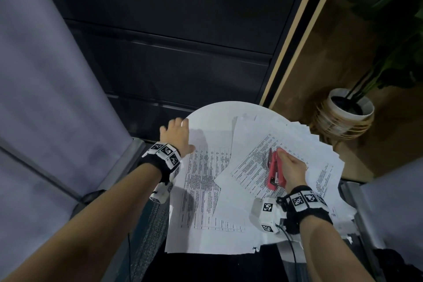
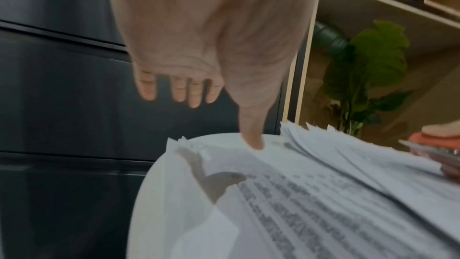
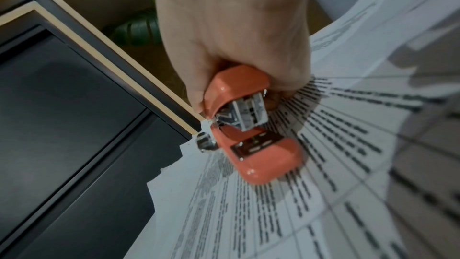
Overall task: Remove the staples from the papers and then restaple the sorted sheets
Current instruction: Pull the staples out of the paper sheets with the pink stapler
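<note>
**Stapler in the right hand, left hand flat at the table's far-left edge**

Where the round white table (image 1: 212, 112) carries the papers, we note two groups. A printed stack (image 1: 206, 190) lies along the left side, its near edge overhanging the table's near edge; a fanned pile of sheets (image 1: 286, 144) covers the right half and overlaps the stack's right margin, with corners sticking out past the far-right edge.

The right hand (image 1: 289, 168) is over the fanned pile, fingers curled round a coral-red stapler (image 1: 275, 171). The right wrist view shows the stapler (image 3: 251, 125) with its mouth parted, metal magazine and anvil plate exposed, the base low over a printed sheet (whether it touches, we cannot tell).

The left hand (image 1: 176, 135) is at the far-left edge of the table, holding nothing. In the left wrist view its thumb (image 2: 251, 133) points down onto the top corner of the stack (image 2: 311, 204), while the other fingers (image 2: 191, 94) hang relaxed beyond the table's rim. The corner sheets there look slightly lifted and ragged.

Off the table, past its far-right edge, a potted plant (image 1: 345, 110) stands on the floor; dark cabinet fronts (image 1: 183, 41) lie beyond the far edge.
</note>
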A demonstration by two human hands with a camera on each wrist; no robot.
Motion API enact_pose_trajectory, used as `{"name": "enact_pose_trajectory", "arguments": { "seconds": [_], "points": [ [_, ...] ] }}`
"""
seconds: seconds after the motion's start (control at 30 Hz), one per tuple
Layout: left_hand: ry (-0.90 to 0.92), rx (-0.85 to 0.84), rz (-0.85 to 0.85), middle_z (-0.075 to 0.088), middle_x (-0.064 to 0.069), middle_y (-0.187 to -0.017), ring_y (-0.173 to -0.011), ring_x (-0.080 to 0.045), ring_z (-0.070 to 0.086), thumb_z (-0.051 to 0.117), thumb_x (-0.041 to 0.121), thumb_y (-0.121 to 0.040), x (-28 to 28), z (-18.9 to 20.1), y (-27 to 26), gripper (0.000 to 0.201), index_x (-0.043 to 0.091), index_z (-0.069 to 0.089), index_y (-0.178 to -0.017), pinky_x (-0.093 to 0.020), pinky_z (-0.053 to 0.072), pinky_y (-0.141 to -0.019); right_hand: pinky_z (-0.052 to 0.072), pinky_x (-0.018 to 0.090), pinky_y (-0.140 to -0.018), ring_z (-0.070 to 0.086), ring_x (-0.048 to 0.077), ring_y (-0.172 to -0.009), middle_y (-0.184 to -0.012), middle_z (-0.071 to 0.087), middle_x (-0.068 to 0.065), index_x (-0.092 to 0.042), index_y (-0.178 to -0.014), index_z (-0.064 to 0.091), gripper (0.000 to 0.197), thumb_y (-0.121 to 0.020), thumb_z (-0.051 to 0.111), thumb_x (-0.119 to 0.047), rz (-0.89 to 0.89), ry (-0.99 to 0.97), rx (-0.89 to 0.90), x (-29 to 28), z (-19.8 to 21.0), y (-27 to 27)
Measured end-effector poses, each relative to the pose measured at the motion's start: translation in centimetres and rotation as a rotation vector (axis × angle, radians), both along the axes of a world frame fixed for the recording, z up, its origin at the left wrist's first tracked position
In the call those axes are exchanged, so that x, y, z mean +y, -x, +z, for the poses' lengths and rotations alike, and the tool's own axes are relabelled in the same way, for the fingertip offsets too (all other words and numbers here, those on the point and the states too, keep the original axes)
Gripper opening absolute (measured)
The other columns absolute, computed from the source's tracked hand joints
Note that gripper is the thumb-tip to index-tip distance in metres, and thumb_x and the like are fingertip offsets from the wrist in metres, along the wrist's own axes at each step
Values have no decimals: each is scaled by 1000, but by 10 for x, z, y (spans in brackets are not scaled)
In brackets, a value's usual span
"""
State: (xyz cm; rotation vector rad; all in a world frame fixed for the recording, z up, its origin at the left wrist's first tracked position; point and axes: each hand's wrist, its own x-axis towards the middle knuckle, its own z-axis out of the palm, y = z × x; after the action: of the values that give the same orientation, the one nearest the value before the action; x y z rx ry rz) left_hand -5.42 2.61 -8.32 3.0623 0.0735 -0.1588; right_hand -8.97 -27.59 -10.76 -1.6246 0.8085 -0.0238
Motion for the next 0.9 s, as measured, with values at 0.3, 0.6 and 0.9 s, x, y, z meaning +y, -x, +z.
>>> {"name": "enact_pose_trajectory", "arguments": {
  "seconds": [0.3,0.6,0.9],
  "points": [
    [104,382,-250,-21,-4,-159,-149,-20,-12,55,72,-79,7,-44,0,115,15,-13,-153,-55,0,-118,57,45,-73,64,27,-67,-73,70,10,-19,-85,72,23,-88,67,-41,189,96,-36,40,26,-22],
    [-36,318,-157,-28,-5,-157,-147,-20,-19,27,95,-64,11,-66,18,130,10,-24,-148,-63,-16,-109,28,42,-100,55,25,-104,-99,70,-3,-32,-96,73,34,-87,51,-57,667,642,14,160,2,-47],
    [-28,281,-153,-27,-5,-157,-147,-24,-20,29,96,-62,16,-67,15,130,14,-21,-150,-67,-19,-105,25,46,-101,46,28,-117,-102,70,5,-20,-99,71,32,-94,48,-42,712,872,151,192,-1,-64]
  ]
}}
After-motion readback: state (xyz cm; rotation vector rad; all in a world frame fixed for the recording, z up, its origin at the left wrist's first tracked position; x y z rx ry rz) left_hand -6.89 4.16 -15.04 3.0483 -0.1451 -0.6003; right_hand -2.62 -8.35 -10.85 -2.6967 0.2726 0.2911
